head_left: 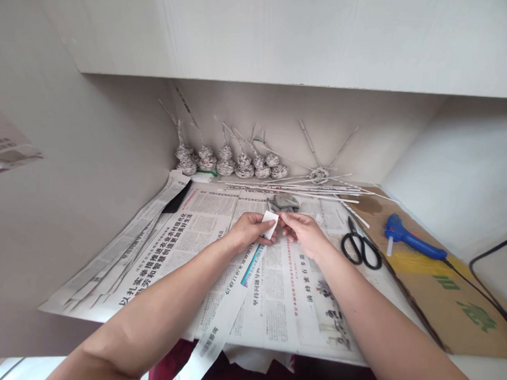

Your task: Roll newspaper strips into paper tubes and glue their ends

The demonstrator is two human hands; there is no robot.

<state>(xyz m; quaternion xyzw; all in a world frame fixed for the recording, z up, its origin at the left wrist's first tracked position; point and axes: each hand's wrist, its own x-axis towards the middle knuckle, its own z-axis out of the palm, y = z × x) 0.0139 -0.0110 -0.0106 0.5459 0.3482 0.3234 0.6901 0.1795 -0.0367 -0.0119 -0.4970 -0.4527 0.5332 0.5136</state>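
Pinching a small white piece of paper [270,219], your left hand [248,230] has its thumb laid over the front and its fingers curled behind. Your right hand [303,231] meets the right edge of that piece with bent fingertips drawn together; you can't tell from here whether they grip it or only touch it. The piece is above the middle of the newspaper [272,310], between your two hands. A long paper strip [225,313] runs from under your left hand down past the table's front edge; whether it joins the white piece is unclear.

Just beyond your hands lies a grey cloth [284,202], with thin paper sticks [304,189] behind it. Woven paper gourds [226,165] stand in a row along the back wall. To your right, black-handled scissors [355,235] rest near the cardboard [434,318], which bears a blue glue gun [418,242].
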